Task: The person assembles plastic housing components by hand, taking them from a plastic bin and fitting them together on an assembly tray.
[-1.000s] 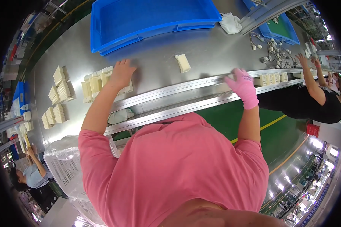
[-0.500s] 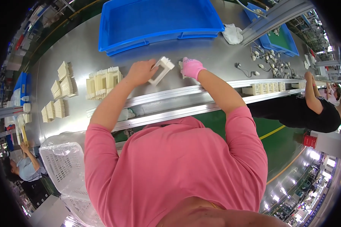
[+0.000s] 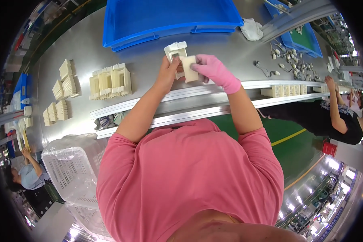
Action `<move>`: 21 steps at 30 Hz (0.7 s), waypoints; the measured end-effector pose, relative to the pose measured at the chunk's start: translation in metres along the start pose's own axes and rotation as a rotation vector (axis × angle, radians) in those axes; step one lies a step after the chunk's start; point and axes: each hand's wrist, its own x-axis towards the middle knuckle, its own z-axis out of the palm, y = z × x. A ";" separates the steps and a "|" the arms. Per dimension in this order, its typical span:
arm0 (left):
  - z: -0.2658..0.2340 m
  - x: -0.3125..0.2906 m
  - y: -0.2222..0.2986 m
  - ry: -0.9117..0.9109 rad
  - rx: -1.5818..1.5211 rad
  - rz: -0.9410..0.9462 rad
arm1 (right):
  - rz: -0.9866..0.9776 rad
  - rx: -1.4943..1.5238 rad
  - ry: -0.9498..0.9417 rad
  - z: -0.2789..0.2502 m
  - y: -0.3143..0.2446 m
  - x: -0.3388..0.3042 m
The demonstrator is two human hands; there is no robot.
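Observation:
My bare left hand (image 3: 166, 73) grips a cream plastic frame-shaped housing (image 3: 176, 48) by its near side, above the metal bench (image 3: 149, 55). Close against it, my right hand (image 3: 213, 69), in a pink glove with dark fingertips, pinches a smaller cream block-like plastic piece (image 3: 190, 69). The two parts overlap in view; whether they touch I cannot tell. To the left of my hands, several cream housings (image 3: 111, 82) stand in a row on the bench. Farther left lie more stacked cream ribbed parts (image 3: 69, 89).
A large blue bin (image 3: 169, 33) stands at the back. On the right are a white cloth (image 3: 252, 30), several wired connectors (image 3: 296, 64) and a metal post (image 3: 294, 19). A white plastic basket (image 3: 70, 173) is at lower left. Co-workers sit on both sides.
My left hand has moved right with the frame housing and turned it more upright. My right hand has lifted the smaller cream piece off the bench and brought it beside the housing.

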 end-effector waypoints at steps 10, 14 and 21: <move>0.004 -0.015 0.010 -0.164 0.040 0.264 | -0.613 -0.379 0.577 0.050 0.022 0.009; -0.004 -0.010 0.003 -0.178 0.075 0.300 | -0.619 -0.445 0.519 0.047 0.011 0.003; -0.004 -0.016 0.009 -0.281 -0.108 0.065 | -0.528 -0.233 0.199 0.035 -0.003 -0.013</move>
